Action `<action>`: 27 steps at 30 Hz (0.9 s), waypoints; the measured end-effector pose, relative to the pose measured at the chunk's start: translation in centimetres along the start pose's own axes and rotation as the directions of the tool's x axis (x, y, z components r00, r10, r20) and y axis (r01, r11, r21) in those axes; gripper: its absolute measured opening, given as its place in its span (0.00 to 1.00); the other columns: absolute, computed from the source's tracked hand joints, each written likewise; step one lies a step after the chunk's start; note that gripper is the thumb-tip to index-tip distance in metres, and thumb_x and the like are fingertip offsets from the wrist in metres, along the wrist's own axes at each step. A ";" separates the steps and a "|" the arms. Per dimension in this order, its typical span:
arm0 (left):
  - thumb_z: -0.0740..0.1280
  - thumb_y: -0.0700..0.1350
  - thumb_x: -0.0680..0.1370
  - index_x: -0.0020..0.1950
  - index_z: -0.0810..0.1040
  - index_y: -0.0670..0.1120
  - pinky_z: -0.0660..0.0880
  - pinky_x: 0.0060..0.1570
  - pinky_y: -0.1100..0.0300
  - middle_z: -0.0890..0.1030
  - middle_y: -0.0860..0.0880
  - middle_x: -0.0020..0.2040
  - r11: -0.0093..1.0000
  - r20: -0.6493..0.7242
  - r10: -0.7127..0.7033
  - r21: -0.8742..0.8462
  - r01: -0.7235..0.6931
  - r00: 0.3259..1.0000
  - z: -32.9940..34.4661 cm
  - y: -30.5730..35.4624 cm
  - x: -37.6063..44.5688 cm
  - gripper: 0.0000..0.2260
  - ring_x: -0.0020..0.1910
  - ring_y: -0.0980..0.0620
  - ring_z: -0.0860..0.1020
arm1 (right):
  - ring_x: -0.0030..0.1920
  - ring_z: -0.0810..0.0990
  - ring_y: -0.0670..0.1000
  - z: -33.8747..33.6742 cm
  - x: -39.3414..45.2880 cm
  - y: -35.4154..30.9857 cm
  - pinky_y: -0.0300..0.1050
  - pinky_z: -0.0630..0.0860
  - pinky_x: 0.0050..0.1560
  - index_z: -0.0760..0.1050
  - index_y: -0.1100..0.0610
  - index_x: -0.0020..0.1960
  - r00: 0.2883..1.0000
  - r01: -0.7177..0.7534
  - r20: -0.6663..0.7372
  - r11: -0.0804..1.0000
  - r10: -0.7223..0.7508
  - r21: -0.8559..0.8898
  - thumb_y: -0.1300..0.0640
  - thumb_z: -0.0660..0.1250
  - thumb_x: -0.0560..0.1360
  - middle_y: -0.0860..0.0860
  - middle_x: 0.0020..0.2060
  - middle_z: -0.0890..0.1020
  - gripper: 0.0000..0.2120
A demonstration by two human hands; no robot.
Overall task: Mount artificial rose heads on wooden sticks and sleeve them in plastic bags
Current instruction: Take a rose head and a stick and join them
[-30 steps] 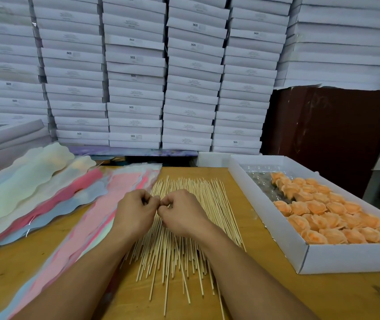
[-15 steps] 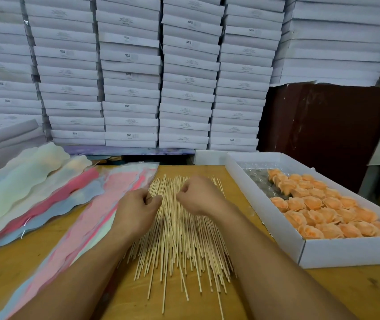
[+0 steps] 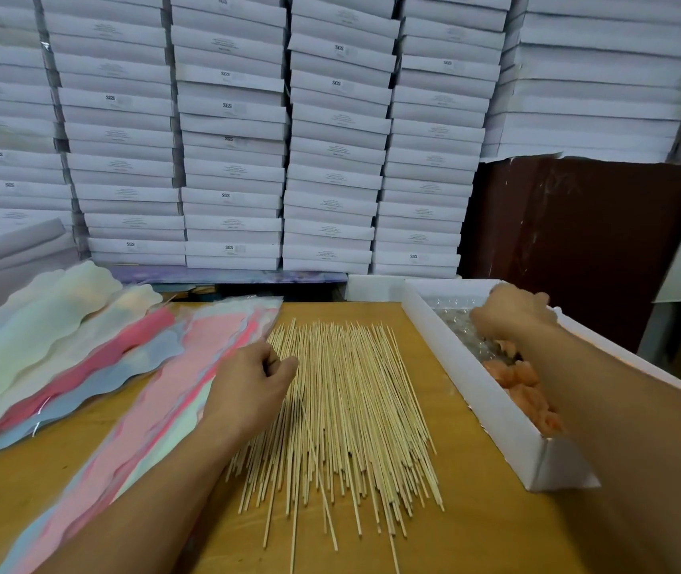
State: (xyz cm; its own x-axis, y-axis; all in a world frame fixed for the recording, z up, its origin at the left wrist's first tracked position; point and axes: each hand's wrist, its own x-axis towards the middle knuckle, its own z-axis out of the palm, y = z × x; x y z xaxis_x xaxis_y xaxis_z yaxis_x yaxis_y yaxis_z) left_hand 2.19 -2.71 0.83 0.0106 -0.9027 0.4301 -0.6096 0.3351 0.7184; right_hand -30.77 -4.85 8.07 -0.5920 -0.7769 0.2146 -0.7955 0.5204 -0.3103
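A wall of flat white cardboard boxes (image 3: 231,130) fills the background, stacked in neat columns, with small printed labels on their matte edges. To the right of it stands a dark brown board (image 3: 579,250) with a scratched, slightly shiny face. In front lies the wooden table (image 3: 32,482), smooth and of honey-yellow colour.

On the left part of the table lie the plastic bags (image 3: 82,366): long, thin sleeves with wavy edges, in pale pink, red, blue and cream, glossy and overlapping each other. On the right part stands a long shallow white box (image 3: 471,387) of smooth card with straight walls. Inside it are the rose heads (image 3: 525,387), soft orange and with folded petals, on a crinkled clear plastic sheet (image 3: 455,321) at the far end of the box.

In the middle of the table is the pile of wooden sticks (image 3: 363,408), thin, pale and straight, fanned out flat, the near ends uneven.

The left hand (image 3: 254,383) rests at the left edge of the pile; its fingers are curled and pinch one stick (image 3: 314,449), which runs slanted over the others. The right hand (image 3: 513,312) reaches into the box, fingers bent down among the rose heads; if it grasps one I cannot tell, because the fingertips are hidden.
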 end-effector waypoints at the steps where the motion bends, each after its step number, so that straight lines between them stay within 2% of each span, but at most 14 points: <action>1: 0.70 0.47 0.79 0.32 0.68 0.46 0.64 0.31 0.58 0.70 0.51 0.27 1.000 0.001 0.001 -0.001 -0.001 1.000 0.0 0.0 0.0 0.18 0.28 0.53 0.68 | 0.66 0.67 0.61 0.1 0.4 0.6 0.51 0.68 0.53 0.72 0.56 0.53 0.999 -0.021 0.030 0.999 0.022 -0.029 0.53 0.64 0.77 0.56 0.55 0.77 0.08; 4: 0.70 0.47 0.79 0.32 0.68 0.47 0.65 0.31 0.59 0.71 0.51 0.27 1.000 0.009 0.004 -0.002 -0.004 1.000 0.1 0.0 -0.1 0.18 0.29 0.53 0.69 | 0.59 0.75 0.60 0.7 1.5 1.7 0.51 0.72 0.61 0.76 0.57 0.52 0.989 -0.029 0.146 0.998 0.038 -0.064 0.49 0.66 0.76 0.55 0.53 0.81 0.12; 7: 0.70 0.46 0.79 0.31 0.68 0.46 0.65 0.31 0.58 0.71 0.50 0.28 1.000 0.015 0.004 -0.006 -0.004 1.000 0.2 -0.1 -0.1 0.18 0.29 0.53 0.69 | 0.55 0.76 0.59 1.4 1.9 1.9 0.52 0.75 0.58 0.74 0.55 0.48 0.983 -0.022 0.179 0.997 0.034 -0.073 0.48 0.69 0.74 0.55 0.49 0.80 0.11; 10: 0.70 0.46 0.78 0.31 0.69 0.45 0.67 0.33 0.56 0.71 0.50 0.27 1.000 0.003 0.010 -0.009 -0.010 1.000 0.1 0.0 -0.1 0.18 0.29 0.52 0.69 | 0.55 0.76 0.59 1.9 2.3 2.1 0.53 0.74 0.57 0.74 0.54 0.48 0.986 -0.005 0.163 0.994 0.024 -0.112 0.48 0.70 0.72 0.55 0.50 0.80 0.12; 15: 0.71 0.45 0.78 0.31 0.69 0.45 0.74 0.37 0.51 0.71 0.50 0.27 1.000 -0.006 0.004 -0.017 -0.004 1.000 0.0 0.0 -0.1 0.18 0.29 0.51 0.70 | 0.58 0.75 0.60 2.2 2.5 2.4 0.54 0.72 0.58 0.74 0.54 0.52 0.985 -0.008 0.165 0.979 0.042 -0.205 0.48 0.74 0.70 0.55 0.54 0.80 0.16; 22: 0.70 0.46 0.78 0.33 0.71 0.44 0.69 0.34 0.57 0.72 0.48 0.28 1.000 0.006 0.008 -0.023 -0.008 1.000 0.3 -0.4 0.1 0.17 0.29 0.52 0.70 | 0.69 0.68 0.60 2.4 2.5 3.1 0.53 0.66 0.64 0.73 0.55 0.63 0.991 -0.079 0.081 0.950 0.108 -0.302 0.61 0.71 0.73 0.58 0.65 0.76 0.19; 27: 0.71 0.47 0.78 0.32 0.70 0.45 0.70 0.34 0.56 0.72 0.49 0.28 1.000 0.001 0.006 -0.020 -0.006 1.000 0.2 -0.4 0.1 0.17 0.29 0.51 0.70 | 0.71 0.66 0.62 2.2 2.7 3.7 0.55 0.70 0.65 0.72 0.57 0.67 0.986 -0.120 0.074 0.947 0.148 -0.296 0.57 0.73 0.72 0.60 0.68 0.74 0.24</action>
State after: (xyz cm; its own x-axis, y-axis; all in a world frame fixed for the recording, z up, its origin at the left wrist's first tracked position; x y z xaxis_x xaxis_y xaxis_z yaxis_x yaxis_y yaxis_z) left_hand 2.25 -3.00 0.52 0.0063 -0.9008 0.4342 -0.5934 0.3461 0.7267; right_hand -35.01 -5.87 5.44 -0.6923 -0.7151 0.0969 -0.7208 0.6917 -0.0456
